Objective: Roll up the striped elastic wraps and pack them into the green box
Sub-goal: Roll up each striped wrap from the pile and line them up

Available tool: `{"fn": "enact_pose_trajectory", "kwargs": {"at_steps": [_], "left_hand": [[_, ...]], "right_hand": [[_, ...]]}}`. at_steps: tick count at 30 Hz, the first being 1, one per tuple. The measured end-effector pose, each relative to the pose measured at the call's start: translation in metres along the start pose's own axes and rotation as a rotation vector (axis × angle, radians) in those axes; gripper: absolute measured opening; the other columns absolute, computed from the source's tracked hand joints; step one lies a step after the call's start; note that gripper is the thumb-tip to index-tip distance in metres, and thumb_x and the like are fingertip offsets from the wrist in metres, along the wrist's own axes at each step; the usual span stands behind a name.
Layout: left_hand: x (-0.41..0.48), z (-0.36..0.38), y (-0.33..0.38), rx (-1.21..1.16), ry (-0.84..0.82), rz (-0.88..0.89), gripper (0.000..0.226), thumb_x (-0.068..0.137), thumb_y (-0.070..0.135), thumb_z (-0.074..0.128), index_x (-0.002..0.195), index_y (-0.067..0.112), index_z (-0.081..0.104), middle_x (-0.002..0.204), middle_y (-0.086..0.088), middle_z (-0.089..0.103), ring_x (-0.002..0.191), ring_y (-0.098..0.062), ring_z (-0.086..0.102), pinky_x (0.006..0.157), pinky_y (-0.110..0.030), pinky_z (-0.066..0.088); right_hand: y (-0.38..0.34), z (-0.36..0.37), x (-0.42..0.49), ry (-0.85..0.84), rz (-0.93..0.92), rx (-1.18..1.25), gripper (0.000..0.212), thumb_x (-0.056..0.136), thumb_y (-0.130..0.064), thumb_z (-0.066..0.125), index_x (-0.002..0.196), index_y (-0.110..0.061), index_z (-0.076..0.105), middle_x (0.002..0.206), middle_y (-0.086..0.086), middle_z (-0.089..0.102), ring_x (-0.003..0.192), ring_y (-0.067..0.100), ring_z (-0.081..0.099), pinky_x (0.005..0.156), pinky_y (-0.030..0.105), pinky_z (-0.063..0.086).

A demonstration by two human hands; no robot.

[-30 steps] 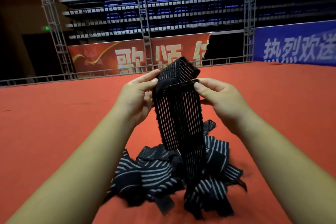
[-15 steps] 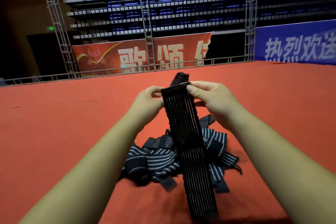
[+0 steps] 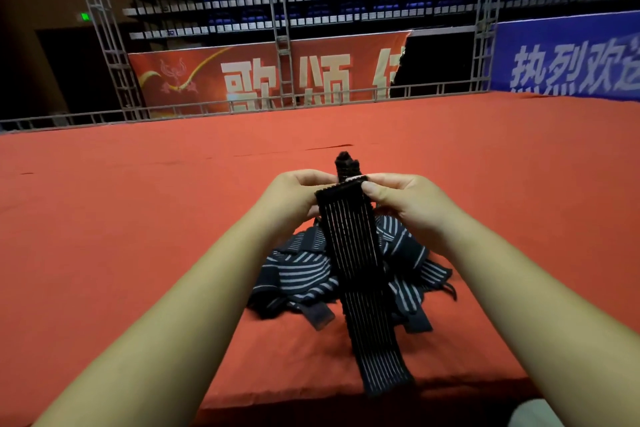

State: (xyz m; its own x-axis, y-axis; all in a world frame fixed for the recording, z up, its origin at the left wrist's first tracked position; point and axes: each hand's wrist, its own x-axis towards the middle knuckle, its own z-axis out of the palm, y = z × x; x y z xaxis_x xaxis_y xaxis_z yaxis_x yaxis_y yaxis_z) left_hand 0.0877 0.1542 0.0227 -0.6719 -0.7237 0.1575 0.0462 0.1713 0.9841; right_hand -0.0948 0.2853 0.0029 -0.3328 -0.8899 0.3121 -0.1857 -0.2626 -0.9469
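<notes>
**A:** Ref. surface?
**B:** Broad red carpeted platform [image 3: 121, 218], level, runs fwd from the person to a grey metal rail [image 3: 242, 108].

**A:** Stock?
**B:** Loose heap of dark navy white-striped elastic wraps [image 3: 298, 270], on the platform, centre, just below the hands. Green box: not in view.

**A:** Work item?
**B:** One long black pin-striped elastic strip [image 3: 353, 253]. Long axis runs near-far. Top end is at the hands, the body slopes down over the heap toward the person, and the free end lies at the platform's near edge.

**A:** Hands?
**B:** Left hand [image 3: 291, 199] and right hand [image 3: 408, 201] are level and close together, one per side edge of the strip's top end. Both pinch it, fingers curled; R thumb is on the near face. L fingertips are partly hidden. Neither hand is nearer, approx. symmetric.

**A:** Top end?
**B:** Short folded stub [image 3: 347, 166] stands above the pinch line.

**A:** Assessment?
**B:** Prob. roll start, early stage. Roll axis must lie L-R across the strip, with fabric feeding up from below.
</notes>
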Motion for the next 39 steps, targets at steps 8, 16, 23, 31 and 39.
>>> {"fn": "enact_pose_trajectory", "kwargs": {"at_steps": [8,16,23,31,39], "left_hand": [[0.003,0.007,-0.008,0.035,-0.025,-0.044,0.010,0.096,-0.002,0.075,0.104,0.004,0.077,0.100,-0.022,0.078,0.098,-0.034,0.075,0.101,-0.049,0.058],[0.001,0.014,-0.004,0.108,0.090,0.025,0.011,0.094,-0.001,0.077,0.085,0.004,0.074,0.079,-0.016,0.073,0.080,-0.026,0.069,0.077,-0.036,0.059],[0.001,-0.007,-0.004,0.310,0.230,0.116,0.007,0.091,0.000,0.072,0.088,0.005,0.076,0.074,-0.009,0.075,0.066,-0.016,0.066,0.074,-0.032,0.063],[-0.035,-0.053,0.012,0.486,-0.186,-0.008,0.016,0.098,-0.006,0.064,0.094,0.006,0.073,0.085,-0.013,0.073,0.082,-0.024,0.069,0.088,-0.041,0.063],[-0.050,-0.025,0.026,0.178,-0.230,0.133,0.033,0.103,-0.001,0.061,0.135,0.007,0.065,0.123,-0.017,0.074,0.103,-0.024,0.071,0.097,-0.042,0.061]], "right_hand": [[0.015,-0.001,0.001,-0.014,0.033,0.128,0.026,0.104,-0.015,0.067,0.127,-0.009,0.078,0.121,0.017,0.079,0.111,0.026,0.075,0.097,0.041,0.058],[0.006,-0.001,-0.001,-0.017,0.046,0.282,0.028,0.105,-0.011,0.062,0.129,-0.002,0.074,0.121,0.016,0.077,0.108,0.026,0.072,0.092,0.034,0.060],[0.002,-0.006,-0.007,-0.023,0.047,0.308,0.031,0.109,-0.014,0.056,0.132,0.002,0.069,0.115,0.012,0.076,0.070,0.008,0.073,0.071,0.028,0.059],[-0.002,-0.017,-0.006,0.044,0.060,0.380,0.036,0.104,-0.018,0.065,0.134,0.003,0.070,0.119,0.019,0.075,0.092,0.023,0.072,0.081,0.033,0.057],[-0.013,-0.006,-0.009,-0.131,0.074,0.259,0.022,0.106,-0.019,0.060,0.110,-0.009,0.080,0.089,0.005,0.061,0.062,0.009,0.037,0.056,0.028,0.018]]}}
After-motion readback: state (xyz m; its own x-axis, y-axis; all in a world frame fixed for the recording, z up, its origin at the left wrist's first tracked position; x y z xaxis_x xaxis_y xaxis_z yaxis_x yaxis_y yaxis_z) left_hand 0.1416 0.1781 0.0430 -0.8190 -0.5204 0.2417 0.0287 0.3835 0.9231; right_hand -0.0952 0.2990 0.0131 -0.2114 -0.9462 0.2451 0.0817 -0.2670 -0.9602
